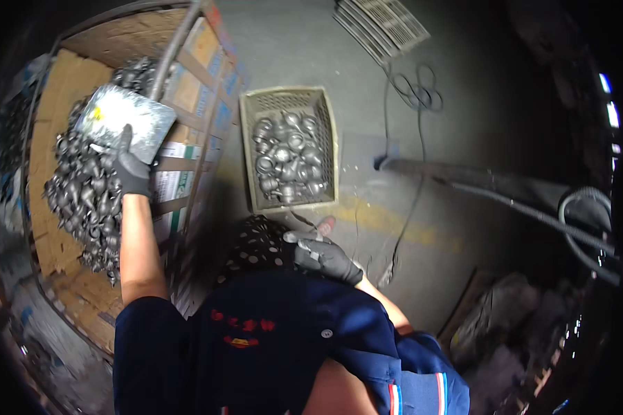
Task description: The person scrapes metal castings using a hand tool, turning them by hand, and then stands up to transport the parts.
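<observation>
My left hand (131,169), in a dark grey glove, grips a flat, shiny metal plate (140,124) with a yellow mark at one corner. The thumb lies on top of the plate, while the other fingers are mostly hidden. Below the plate, many small grey metal parts (90,187), rounded with stems, are heaped in a large cardboard-lined crate (48,111). My right hand (329,261), gloved too, is closed in front of my waist beside a dotted dark cloth (256,242). Something pale shows at its fingertips, too unclear to name.
A pale plastic basket (247,159) with similar, larger-looking metal parts (291,155) stands on the floor right of the crate. Slatted plastic panels (384,28), a looped cable (419,90), a metal bar (457,169) and a flexible hose (526,207) lie further right.
</observation>
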### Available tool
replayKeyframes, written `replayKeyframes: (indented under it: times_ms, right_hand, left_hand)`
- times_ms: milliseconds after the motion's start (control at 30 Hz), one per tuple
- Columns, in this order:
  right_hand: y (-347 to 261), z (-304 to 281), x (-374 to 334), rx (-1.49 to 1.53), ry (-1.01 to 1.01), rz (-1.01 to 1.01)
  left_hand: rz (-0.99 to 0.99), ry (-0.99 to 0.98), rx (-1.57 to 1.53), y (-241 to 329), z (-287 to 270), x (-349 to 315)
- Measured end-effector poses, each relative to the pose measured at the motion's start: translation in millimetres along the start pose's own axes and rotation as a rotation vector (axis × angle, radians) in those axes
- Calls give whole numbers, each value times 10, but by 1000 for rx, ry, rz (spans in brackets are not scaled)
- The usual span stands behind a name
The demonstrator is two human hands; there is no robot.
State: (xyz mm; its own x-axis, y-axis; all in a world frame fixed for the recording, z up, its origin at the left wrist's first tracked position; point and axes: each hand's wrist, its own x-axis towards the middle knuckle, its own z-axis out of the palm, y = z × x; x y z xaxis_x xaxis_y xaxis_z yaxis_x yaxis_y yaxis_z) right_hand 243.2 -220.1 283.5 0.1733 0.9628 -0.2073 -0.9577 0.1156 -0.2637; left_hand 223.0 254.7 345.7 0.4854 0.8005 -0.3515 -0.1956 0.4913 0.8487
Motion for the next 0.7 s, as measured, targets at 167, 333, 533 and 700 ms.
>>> replayKeyframes:
  times_ms: [167,333,533,700]
  right_hand:
    - [-76,396,387,189,360,127]
    - [-271,603,371,-343,589,-85]
    - [-185,-338,-114,-1254,877,-317]
    - [-420,-587,-346,-1724,1043,61]
  left_hand:
    - [17,60,104,-155,156,105]
    - [3,33,134,-166,62,220]
    - [51,116,108,-175,-224,536]
    - [17,-13,124,-158,-358,690]
